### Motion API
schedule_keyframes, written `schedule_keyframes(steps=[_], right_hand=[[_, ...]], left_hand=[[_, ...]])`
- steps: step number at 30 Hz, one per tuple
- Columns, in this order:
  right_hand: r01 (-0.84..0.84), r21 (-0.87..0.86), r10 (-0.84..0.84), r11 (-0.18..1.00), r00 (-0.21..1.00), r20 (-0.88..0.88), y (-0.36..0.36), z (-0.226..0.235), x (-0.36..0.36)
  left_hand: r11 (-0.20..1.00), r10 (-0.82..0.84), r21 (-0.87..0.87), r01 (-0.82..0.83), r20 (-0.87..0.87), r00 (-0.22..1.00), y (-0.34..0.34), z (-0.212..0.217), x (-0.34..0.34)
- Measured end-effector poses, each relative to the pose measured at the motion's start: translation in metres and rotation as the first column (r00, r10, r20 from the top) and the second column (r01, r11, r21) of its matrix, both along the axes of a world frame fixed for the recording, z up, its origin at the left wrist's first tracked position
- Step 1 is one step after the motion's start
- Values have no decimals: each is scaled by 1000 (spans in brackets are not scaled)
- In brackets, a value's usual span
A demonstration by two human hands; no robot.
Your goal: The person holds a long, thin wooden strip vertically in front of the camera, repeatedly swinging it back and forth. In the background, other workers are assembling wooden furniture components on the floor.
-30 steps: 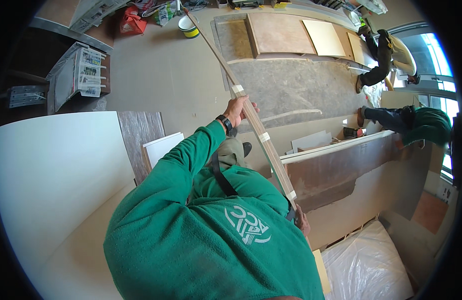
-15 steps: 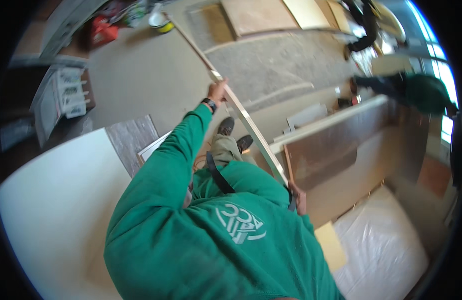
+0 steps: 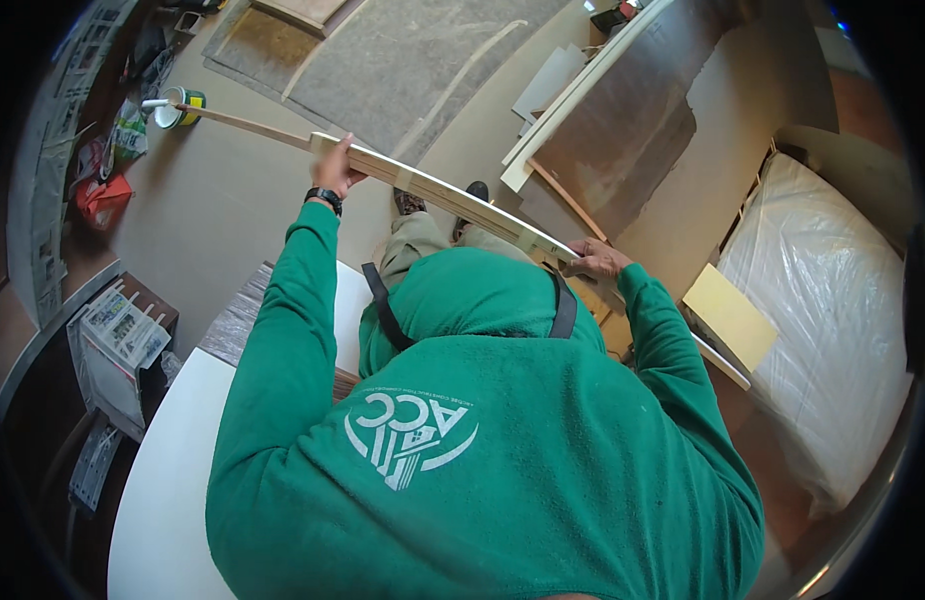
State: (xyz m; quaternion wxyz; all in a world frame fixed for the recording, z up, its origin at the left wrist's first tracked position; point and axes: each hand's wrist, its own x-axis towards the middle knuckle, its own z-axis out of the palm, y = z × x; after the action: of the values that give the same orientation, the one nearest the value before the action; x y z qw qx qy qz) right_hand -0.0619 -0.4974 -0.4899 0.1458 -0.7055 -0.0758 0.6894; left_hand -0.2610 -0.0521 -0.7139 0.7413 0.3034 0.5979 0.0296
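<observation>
Across the front of my body lies a bundle of long wooden strips [image 3: 453, 205], pale-edged and bound with bands of tape. My left hand [image 3: 337, 172] is closed around its far left part. Near the other end, my right hand [image 3: 600, 260] grips the bundle with the fingers wrapped over it. Beyond my left hand a thinner wooden strip [image 3: 248, 124] runs on toward a bucket [image 3: 181, 108] with a white lid or rim. Whether that strip touches the bucket I cannot tell.
A white panel [image 3: 168, 480] stands at my left. Long brown boards [image 3: 623, 130] lie to the right, with a plastic-wrapped stack [image 3: 823, 300] nearer me. A grey mat [image 3: 383, 70] covers the floor ahead. Red bags [image 3: 105, 200] sit at the far left.
The bundle has swung from steeply slanted to flatter across my front. My right hand has moved up and forward with its end; my left hand has come left. My view has turned too.
</observation>
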Motion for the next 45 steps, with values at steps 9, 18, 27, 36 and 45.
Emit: schedule_keyframes(steps=[9, 18, 27, 36, 45], right_hand=[[-334, 139, 298, 932, 926, 231, -57, -62, 9], [-124, 151, 109, 981, 988, 106, -93, -107, 38], [-238, 439, 29, 866, 902, 432, -144, -154, 98], [-389, 239, 36, 890, 581, 813, -218, -250, 141], [-264, 750, -417, 607, 697, 583, -69, -34, 152]], left_hand=[[995, -7, 93, 20, -139, 990, -21, -36, 10], [975, 15, 209, 71, -384, 923, -44, 38, 37], [960, 112, 267, -85, -89, 990, -73, 23, 60], [974, 173, 75, -214, 364, 915, -134, 29, 80], [899, -110, 401, -174, 593, 797, -186, 223, 102]])
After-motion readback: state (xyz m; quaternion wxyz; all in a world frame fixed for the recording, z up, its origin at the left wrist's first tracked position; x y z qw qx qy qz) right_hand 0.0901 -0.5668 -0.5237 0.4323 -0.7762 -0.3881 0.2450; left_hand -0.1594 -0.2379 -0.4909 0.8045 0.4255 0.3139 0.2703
